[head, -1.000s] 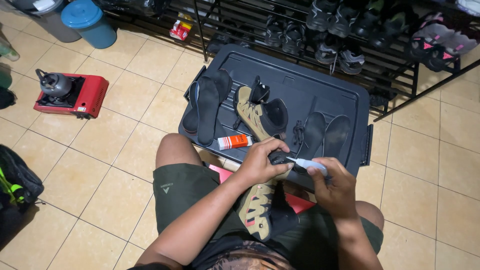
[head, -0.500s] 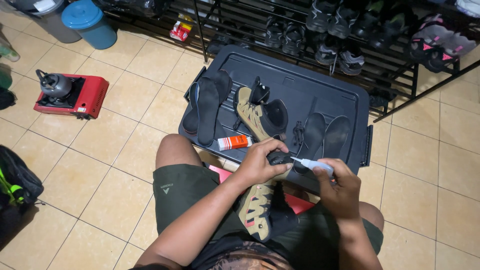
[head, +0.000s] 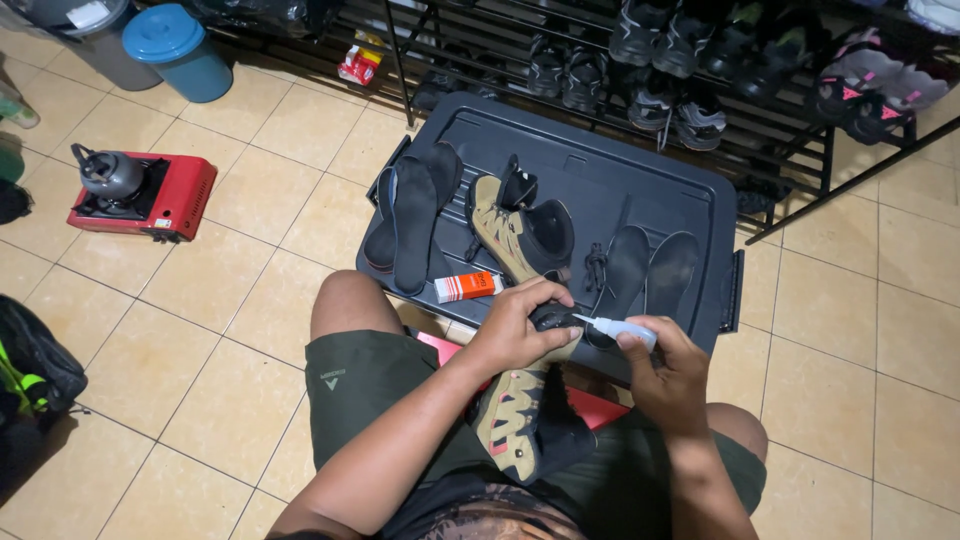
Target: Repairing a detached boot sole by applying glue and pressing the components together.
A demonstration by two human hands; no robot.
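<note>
left hand [head: 520,325] grip closed on tan shoe [head: 515,425] toe | glue tube [head: 622,328] being pinched by right hand [head: 672,368], nozzle at toe | gluing underway (second shoe [head: 525,228] on bin lid [head: 650,185] untouched)

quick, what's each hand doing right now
Left hand: closed around the toe of the tan and black hiking shoe on the lap.
Right hand: closed on a small white glue tube, nozzle at the shoe.

Beige tiled floor [head: 230,290] lying underneath. Black metal shoe rack [head: 790,130] running along far edge, blue lidded bin [head: 180,50] standing at far left corner.
</note>
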